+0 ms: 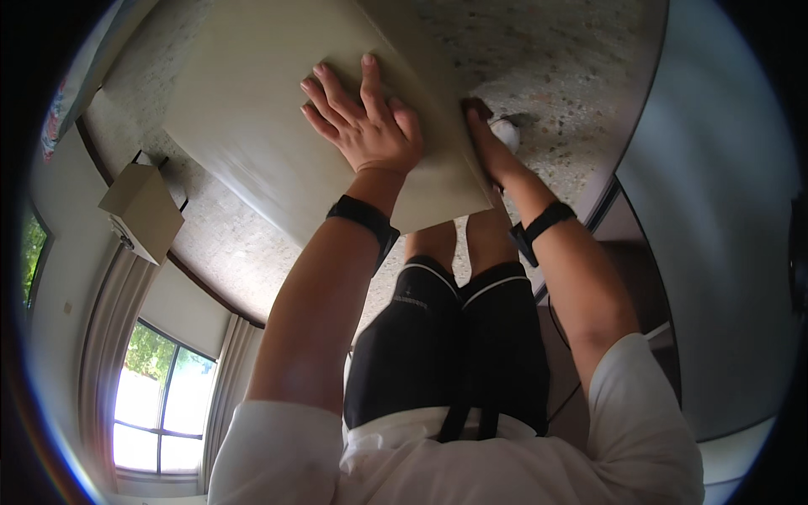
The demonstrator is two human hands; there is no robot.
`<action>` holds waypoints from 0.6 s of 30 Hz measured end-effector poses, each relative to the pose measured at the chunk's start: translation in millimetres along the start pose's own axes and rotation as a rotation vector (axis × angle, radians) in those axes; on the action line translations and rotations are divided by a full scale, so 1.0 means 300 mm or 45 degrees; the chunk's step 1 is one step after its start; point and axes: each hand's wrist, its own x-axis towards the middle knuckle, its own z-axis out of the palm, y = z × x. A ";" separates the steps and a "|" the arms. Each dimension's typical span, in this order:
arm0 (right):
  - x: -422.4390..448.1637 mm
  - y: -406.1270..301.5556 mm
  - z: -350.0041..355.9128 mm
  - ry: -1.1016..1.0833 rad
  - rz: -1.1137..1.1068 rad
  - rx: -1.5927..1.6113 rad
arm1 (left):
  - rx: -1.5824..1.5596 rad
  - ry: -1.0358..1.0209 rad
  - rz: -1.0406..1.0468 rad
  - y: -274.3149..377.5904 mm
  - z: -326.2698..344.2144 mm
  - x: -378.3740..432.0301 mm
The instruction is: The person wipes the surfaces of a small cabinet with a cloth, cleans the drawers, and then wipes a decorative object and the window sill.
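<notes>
A large beige block-shaped piece of furniture (252,113) with a smooth, leather-like cover stands tilted across the view before me. A stitched seam runs along one upper edge. My left hand (369,120) lies palm down on its broad face, fingers spread. On the right, my right hand (489,139) is against its narrow side (435,82). The fingertips there are partly hidden, so their grip does not show. Both wrists wear black bands. The block's near corner hangs over my lower legs and hides part of them.
Speckled stone-like floor (555,76) surrounds the block. A white rounded thing (505,134), perhaps a shoe tip, is beside my right hand. A large grey panel (732,252) rises at right, with cables (565,404) near it. At left are a small beige cabinet (142,196) and a curtained window (164,404).
</notes>
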 end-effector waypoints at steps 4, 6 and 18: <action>-0.233 -0.082 0.055 0.138 0.182 -0.116 | 0.056 0.010 -0.018 -0.002 -0.005 0.004; -0.242 -0.087 0.028 0.107 0.338 -0.281 | 0.107 -0.020 -0.029 0.001 -0.010 0.001; -0.074 -0.092 0.016 0.333 0.568 -0.195 | -0.010 0.046 -0.023 0.004 -0.022 -0.003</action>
